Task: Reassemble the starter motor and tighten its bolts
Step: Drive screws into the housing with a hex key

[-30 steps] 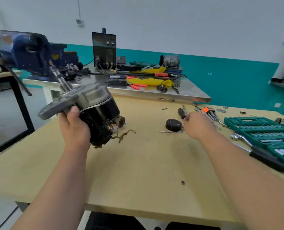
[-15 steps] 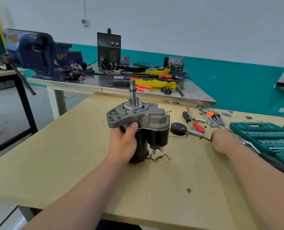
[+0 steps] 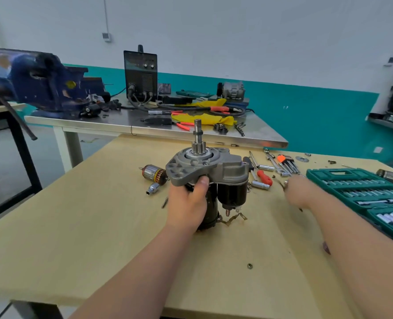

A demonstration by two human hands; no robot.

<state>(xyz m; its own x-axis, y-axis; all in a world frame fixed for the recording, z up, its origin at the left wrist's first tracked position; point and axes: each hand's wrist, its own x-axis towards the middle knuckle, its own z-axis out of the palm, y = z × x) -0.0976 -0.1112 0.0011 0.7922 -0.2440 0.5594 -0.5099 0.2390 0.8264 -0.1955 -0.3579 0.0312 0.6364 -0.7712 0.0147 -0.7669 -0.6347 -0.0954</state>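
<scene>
Steadying the starter motor upright while the other hand works among the tools

The starter motor [image 3: 204, 171] stands on end near the middle of the tabletop [image 3: 87, 238], its toothed shaft [image 3: 198, 137] pointing straight up and its dark lower end apparently resting on the wood. The left hand [image 3: 188, 203] is wrapped around the black body, thumb pressed up under the grey mounting flange. That grip looks meant to stop the top-heavy unit from tipping and to present the flange face and its bolt holes to the person.

The right hand [image 3: 298, 189] is out to the side, just beside the green socket case [image 3: 356, 187] and near the loose sockets and the red-handled screwdriver [image 3: 264, 177]. It is blurred, so I cannot tell whether it is clenched, relaxed or holding anything. Its position suggests a reach for a tool or fastener.

A copper-wound rotor [image 3: 153, 172] lies on the tabletop just left of the motor. A small nut [image 3: 249, 265] sits apart, nearer the person. Both may belong to the assembly, so the job seems unfinished, with bolt tightening not yet under way.
</scene>
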